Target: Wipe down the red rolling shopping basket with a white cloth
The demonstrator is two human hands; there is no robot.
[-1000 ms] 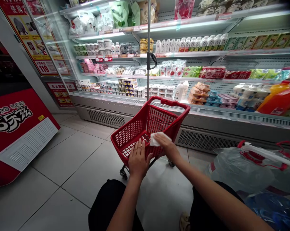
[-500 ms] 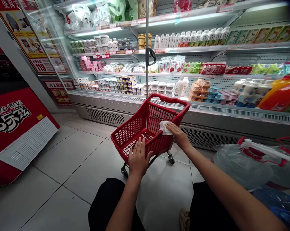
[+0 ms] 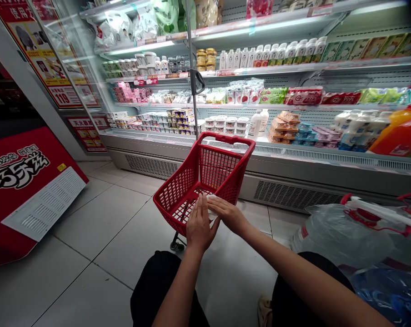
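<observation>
A small red plastic shopping cart (image 3: 243,175) with lattice walls and castors stands on the floor before me, its handle on the far side. My left hand (image 3: 200,229) rests on its near rim, fingers stretched out and holding nothing. Right beside it, my right hand (image 3: 228,215) presses a white tissue (image 3: 212,215) to the same rim, the fingertips close to my left fingers. Most of the tissue is hidden under the right hand. Inside the basket only the slotted floor shows.
Behind the cart runs a refrigerated display case (image 3: 219,181) with dairy products on its shelves and a door handle (image 3: 196,81). Large clear water bottles (image 3: 342,231) with red handles stand at the right. A red cabinet (image 3: 28,204) is at the left.
My right hand has slid the tissue along the rim towards me and left, up to my left hand. The cart has turned slightly, its handle shifting left. The left hand stays at the rim.
</observation>
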